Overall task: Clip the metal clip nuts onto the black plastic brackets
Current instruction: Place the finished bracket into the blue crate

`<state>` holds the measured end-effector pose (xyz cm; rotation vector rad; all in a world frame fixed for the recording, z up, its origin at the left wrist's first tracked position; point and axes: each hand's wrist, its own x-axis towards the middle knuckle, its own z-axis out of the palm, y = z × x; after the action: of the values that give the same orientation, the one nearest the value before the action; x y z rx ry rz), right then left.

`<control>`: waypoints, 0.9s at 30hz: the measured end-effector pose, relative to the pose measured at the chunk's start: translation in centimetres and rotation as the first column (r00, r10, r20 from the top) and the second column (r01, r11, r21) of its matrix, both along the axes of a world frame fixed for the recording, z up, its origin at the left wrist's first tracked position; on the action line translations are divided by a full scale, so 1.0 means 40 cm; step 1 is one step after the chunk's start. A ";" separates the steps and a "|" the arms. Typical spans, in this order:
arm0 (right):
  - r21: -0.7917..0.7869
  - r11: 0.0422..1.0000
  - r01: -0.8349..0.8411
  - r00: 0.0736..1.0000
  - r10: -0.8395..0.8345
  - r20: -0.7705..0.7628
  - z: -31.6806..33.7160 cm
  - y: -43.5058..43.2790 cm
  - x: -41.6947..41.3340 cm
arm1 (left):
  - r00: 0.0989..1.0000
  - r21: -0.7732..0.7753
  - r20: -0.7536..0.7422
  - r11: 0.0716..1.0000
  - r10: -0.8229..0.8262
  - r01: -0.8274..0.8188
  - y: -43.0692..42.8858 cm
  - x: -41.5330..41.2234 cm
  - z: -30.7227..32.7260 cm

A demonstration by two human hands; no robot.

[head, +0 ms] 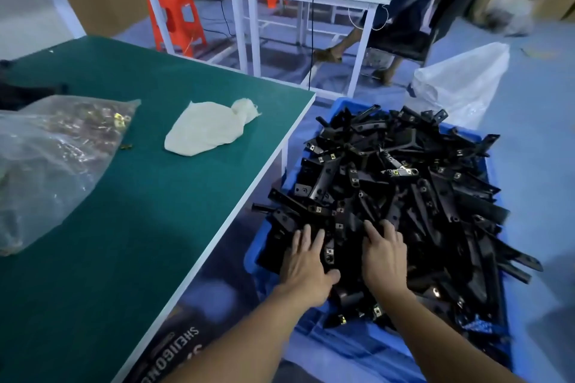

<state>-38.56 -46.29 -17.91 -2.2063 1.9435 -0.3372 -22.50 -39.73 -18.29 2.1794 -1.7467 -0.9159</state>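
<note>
While both hands lie palm down on the heap at lower centre, neither grips anything: the left hand [306, 261] has its fingers spread flat and thumb out to the side, and the right hand [384, 255], just beside it, rests with fingers stretched forward over the parts. Under them, a blue crate [338, 102] on the floor at right is heaped above its rim with black plastic brackets [404, 196], several sticking out over the edges. Many of these already carry metal clip nuts [395, 172] at one end. At left, on the green table [155, 196], a clear plastic bag [56, 146] lies slumped with more brass-coloured clip nuts inside, and a loose clip nut [127, 147] sits just beside its mouth. A crumpled white cloth [205, 130] lies near the table's far edge. On the floor beyond the crate stands a white sack [460, 84]; its contents cannot be made out.
</note>
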 end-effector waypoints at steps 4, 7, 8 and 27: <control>-0.078 0.997 -0.019 0.997 0.013 -0.073 -0.047 -0.023 0.020 | 1.000 0.063 0.017 0.998 0.003 -0.004 -0.013 -0.012 -0.076; -0.045 0.999 -0.016 0.996 0.012 -0.090 -0.050 -0.047 0.034 | 0.999 0.040 0.031 0.999 0.026 -0.027 -0.038 -0.009 -0.085; -0.028 1.000 -0.015 0.995 0.012 -0.097 -0.050 -0.050 0.036 | 0.999 0.053 0.031 0.998 0.030 -0.032 -0.042 -0.006 -0.084; 0.061 0.992 -0.111 0.930 0.081 0.359 0.070 0.125 0.190 | 0.974 -0.101 -0.116 0.974 0.193 -0.205 0.020 0.097 0.076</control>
<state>-30.96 -41.29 -15.11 -2.0122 1.6221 -0.5873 -18.60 -38.91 -15.27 2.1452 -1.4627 -0.8460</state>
